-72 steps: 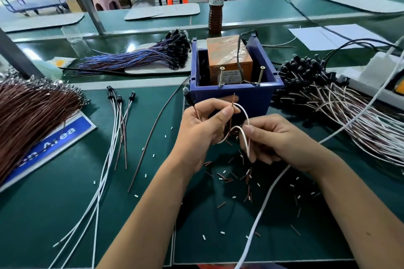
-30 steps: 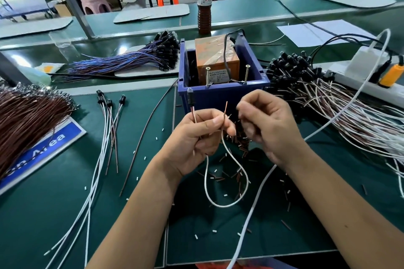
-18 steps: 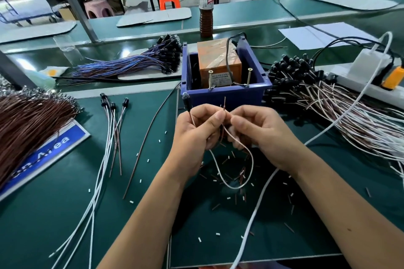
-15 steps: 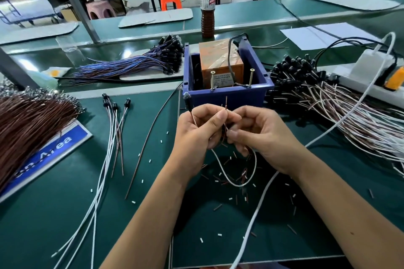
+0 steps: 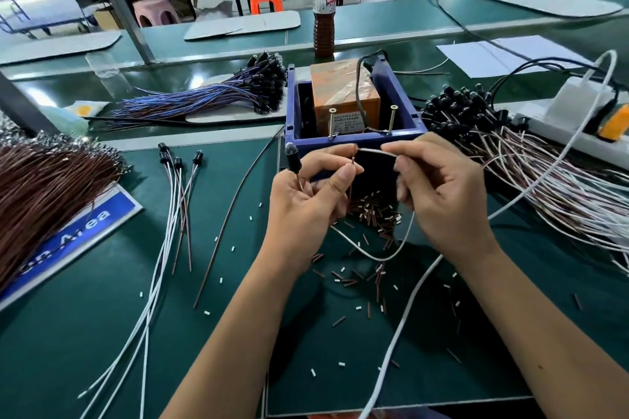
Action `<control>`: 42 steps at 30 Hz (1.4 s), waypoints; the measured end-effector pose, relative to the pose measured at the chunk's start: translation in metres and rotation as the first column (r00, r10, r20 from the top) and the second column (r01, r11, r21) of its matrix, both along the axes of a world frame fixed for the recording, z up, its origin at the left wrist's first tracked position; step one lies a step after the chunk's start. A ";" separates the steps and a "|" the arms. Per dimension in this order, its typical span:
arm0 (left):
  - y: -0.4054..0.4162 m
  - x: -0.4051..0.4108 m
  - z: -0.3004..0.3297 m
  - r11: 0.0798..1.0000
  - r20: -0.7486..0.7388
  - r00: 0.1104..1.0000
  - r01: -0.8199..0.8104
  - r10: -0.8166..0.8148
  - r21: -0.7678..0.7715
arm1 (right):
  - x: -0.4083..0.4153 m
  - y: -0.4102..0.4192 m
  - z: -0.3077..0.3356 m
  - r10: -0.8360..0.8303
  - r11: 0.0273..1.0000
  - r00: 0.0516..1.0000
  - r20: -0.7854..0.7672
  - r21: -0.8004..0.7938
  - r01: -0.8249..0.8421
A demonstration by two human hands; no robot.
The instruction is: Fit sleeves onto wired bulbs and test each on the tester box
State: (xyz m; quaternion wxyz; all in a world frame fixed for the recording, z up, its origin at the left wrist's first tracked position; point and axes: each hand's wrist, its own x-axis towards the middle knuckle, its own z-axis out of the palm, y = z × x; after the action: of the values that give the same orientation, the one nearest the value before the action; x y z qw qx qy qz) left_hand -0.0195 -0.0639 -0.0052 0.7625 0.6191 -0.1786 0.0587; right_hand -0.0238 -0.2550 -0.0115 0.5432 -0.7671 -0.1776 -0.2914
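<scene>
- The left hand (image 5: 306, 201) pinches a bulb wire (image 5: 350, 180).
- The right hand (image 5: 439, 194) pinches the white wire (image 5: 374, 151).
- Testing on the tester box (image 5: 354, 112) comes next, I think.

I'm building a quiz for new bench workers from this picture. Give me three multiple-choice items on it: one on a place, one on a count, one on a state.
1. Where does the dark bottle stand?
A. behind the blue tester box
B. on the white power strip
C. beside the brown wire bundle

2. How many upright screws rise at the box's front edge?
A. one
B. two
C. four

3. What is the right hand doing?
A. lying flat on the mat
B. pinching the white wire
C. lifting the bottle

Answers:
1. A, the bottle is on the far ledge past the box.
2. B, one screw and another flank the orange block's label.
3. B, its thumb and forefinger close on the wire, while the left hand holds the bulb and the wire's other end.
</scene>
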 end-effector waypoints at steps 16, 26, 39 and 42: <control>-0.023 0.013 0.011 0.758 0.193 0.753 -0.649 0.629 0.062 | 0.002 0.011 -0.005 -0.288 0.957 0.951 0.116 0.070 0.281; -0.023 0.008 0.010 0.734 0.220 0.740 -0.668 0.636 0.124 | -0.004 0.012 -0.003 -0.241 0.969 0.968 0.061 0.064 0.238; -0.022 0.007 0.012 0.741 0.212 0.741 -0.665 0.637 0.099 | -0.002 0.010 -0.004 -0.227 0.972 0.974 0.019 0.072 0.225; -0.022 0.008 0.012 0.740 0.220 0.739 -0.666 0.637 0.097 | -0.002 0.010 -0.004 -0.225 0.973 0.974 0.025 0.066 0.223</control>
State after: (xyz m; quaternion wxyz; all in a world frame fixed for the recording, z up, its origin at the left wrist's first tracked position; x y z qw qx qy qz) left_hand -0.0119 -0.0862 0.0066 0.6196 0.6971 -0.0196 0.3603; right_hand -0.0261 -0.2453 -0.0153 0.5276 -0.7601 -0.0894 -0.3687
